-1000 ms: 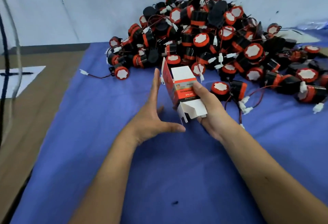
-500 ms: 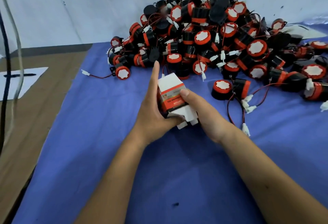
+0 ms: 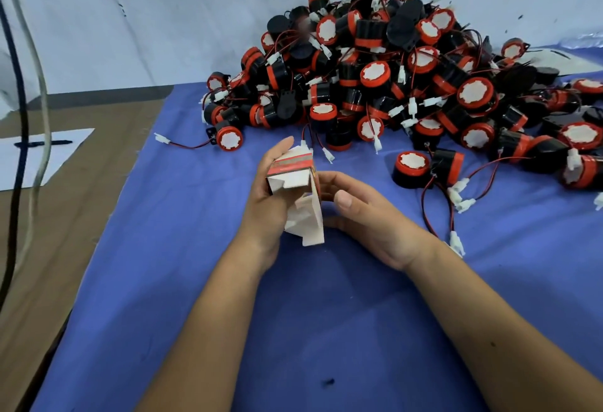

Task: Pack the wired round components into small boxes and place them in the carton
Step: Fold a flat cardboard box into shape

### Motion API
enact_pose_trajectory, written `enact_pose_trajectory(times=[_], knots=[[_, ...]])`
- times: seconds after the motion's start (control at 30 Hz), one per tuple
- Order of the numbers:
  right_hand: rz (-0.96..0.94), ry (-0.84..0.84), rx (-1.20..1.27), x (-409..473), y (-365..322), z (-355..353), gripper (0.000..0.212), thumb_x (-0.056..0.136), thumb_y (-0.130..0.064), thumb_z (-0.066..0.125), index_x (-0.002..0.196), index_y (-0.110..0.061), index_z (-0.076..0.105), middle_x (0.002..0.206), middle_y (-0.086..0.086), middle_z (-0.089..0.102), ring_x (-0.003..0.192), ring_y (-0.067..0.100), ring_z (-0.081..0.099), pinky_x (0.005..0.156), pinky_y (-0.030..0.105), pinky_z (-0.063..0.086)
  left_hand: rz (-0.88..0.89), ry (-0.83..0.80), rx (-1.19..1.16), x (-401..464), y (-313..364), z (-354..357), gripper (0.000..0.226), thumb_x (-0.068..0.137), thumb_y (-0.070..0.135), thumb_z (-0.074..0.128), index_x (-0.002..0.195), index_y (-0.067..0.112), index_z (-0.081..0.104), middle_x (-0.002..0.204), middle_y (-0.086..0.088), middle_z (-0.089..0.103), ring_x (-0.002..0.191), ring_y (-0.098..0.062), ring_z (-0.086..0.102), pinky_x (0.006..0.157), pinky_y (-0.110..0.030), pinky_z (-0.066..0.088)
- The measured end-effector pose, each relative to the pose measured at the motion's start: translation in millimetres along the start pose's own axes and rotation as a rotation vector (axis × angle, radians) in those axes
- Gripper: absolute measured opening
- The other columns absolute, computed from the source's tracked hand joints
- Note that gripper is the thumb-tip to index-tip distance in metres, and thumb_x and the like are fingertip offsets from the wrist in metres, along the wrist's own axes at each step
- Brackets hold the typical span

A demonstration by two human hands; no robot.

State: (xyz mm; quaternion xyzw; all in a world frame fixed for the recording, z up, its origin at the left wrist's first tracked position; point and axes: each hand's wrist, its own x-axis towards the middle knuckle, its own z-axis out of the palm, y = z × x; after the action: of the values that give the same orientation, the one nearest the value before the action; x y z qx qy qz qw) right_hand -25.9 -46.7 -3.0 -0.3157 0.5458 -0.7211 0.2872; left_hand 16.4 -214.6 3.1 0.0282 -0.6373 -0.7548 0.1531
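Still early: we hold one small white-and-red cardboard box [image 3: 295,183], flaps open and empty, just in front of the big pile of black-and-red wired round components [image 3: 391,75]. Left hand [image 3: 266,202] grips it; right hand [image 3: 362,215] touches its side, fingers loosely curled. No carton visible.

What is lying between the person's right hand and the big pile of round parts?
In the head view, two black-and-red round parts with trailing wires lie on the blue cloth between the right hand and the pile.
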Motion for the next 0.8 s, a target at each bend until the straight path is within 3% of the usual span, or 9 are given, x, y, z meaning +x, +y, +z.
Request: enact_pose_trajectory(times=[0.07,0.17,0.27,0.37,0.5,0.57,0.63,0.7,0.8], knots=[[-0.026,-0.037,-0.072,0.7,-0.8,-1.7,0.089,0.081,-0.053,0.080,0.152,-0.012,0.044,0.147,0.010,0.057,0.139,0.029,0.051,0.112,0.045,0.045,-0.096,0.059,-0.164,0.8,2.7,1.2,0.052,0.086,0.019,0.070,0.135,0.032,0.059,0.128,0.001,0.070,0.112,-0.021,0.067,0.085,-0.036,0.057],[-0.061,-0.009,-0.268,0.9,0.2,-4.9,0.071,0.086,-0.033,0.077,0.150,-0.023,0.048,0.149,-0.004,0.057,0.142,0.015,0.048,0.116,0.040,0.041,-0.182,0.096,-0.284,-0.3,5.8,5.1,0.066,0.086,0.025,0.070,0.147,0.015,0.047,0.122,-0.014,0.064,0.107,-0.032,0.064,0.077,-0.040,0.058],[-0.080,0.194,-0.293,3.3,4.7,0.5,0.052,0.082,-0.039,0.079,0.130,-0.025,0.065,0.128,-0.003,0.070,0.123,0.014,0.064,0.101,0.035,0.052,-0.164,0.094,-0.268,-3.9,5.3,13.2,0.067,0.077,0.025,0.072,0.140,0.023,0.048,0.124,-0.011,0.062,0.104,-0.029,0.064,0.076,-0.040,0.057],[-0.107,0.394,-0.301,5.7,8.2,4.8,0.039,0.076,-0.049,0.080,0.107,-0.026,0.073,0.105,-0.003,0.076,0.101,0.013,0.071,0.085,0.028,0.056,-0.184,0.077,-0.310,-7.8,1.4,24.3,0.063,0.075,0.017,0.068,0.134,0.024,0.050,0.130,-0.017,0.060,0.109,-0.031,0.062,0.089,-0.047,0.053],[-0.149,0.525,-0.418,5.8,9.3,3.8,0.030,0.079,-0.046,0.084,0.096,-0.024,0.072,0.091,-0.002,0.074,0.086,0.024,0.070,0.072,0.035,0.058,-0.207,-0.037,-0.403,-8.0,0.7,21.0,0.068,0.076,0.015,0.067,0.142,0.019,0.048,0.126,-0.016,0.059,0.116,-0.043,0.062,0.097,-0.052,0.053],[-0.177,0.544,-0.435,6.1,8.0,3.0,0.024,0.084,-0.035,0.084,0.097,-0.020,0.071,0.089,-0.002,0.073,0.085,0.021,0.069,0.069,0.036,0.058,-0.215,-0.154,-0.505,-6.8,3.6,13.9,0.084,0.068,0.022,0.087,0.142,0.020,0.050,0.127,-0.011,0.064,0.119,-0.038,0.063,0.099,-0.050,0.054],[-0.193,0.538,-0.503,5.3,6.7,1.2,0.023,0.086,-0.031,0.083,0.098,-0.019,0.068,0.087,-0.007,0.071,0.083,0.014,0.067,0.067,0.035,0.058,-0.236,-0.199,-0.574,-5.5,5.8,10.8,0.093,0.062,0.047,0.096,0.140,0.020,0.054,0.128,-0.009,0.066,0.121,-0.034,0.063,0.103,-0.051,0.053],[-0.198,0.542,-0.589,4.4,6.8,2.1,0.028,0.086,-0.034,0.082,0.102,-0.022,0.062,0.080,-0.010,0.068,0.078,0.012,0.066,0.064,0.035,0.054,-0.222,-0.120,-0.482,-5.2,5.2,15.8,0.071,0.080,0.056,0.079,0.137,0.020,0.057,0.125,-0.007,0.069,0.111,-0.028,0.070,0.093,-0.046,0.059],[-0.223,0.567,-0.593,2.9,6.6,12.0,0.043,0.087,-0.041,0.079,0.107,-0.021,0.046,0.079,0.000,0.067,0.074,0.021,0.068,0.065,0.047,0.054,-0.130,0.092,-0.221,-6.9,-5.9,30.4,0.041,0.094,0.042,0.068,0.130,0.024,0.060,0.113,0.001,0.074,0.104,-0.020,0.071,0.085,-0.040,0.061]])
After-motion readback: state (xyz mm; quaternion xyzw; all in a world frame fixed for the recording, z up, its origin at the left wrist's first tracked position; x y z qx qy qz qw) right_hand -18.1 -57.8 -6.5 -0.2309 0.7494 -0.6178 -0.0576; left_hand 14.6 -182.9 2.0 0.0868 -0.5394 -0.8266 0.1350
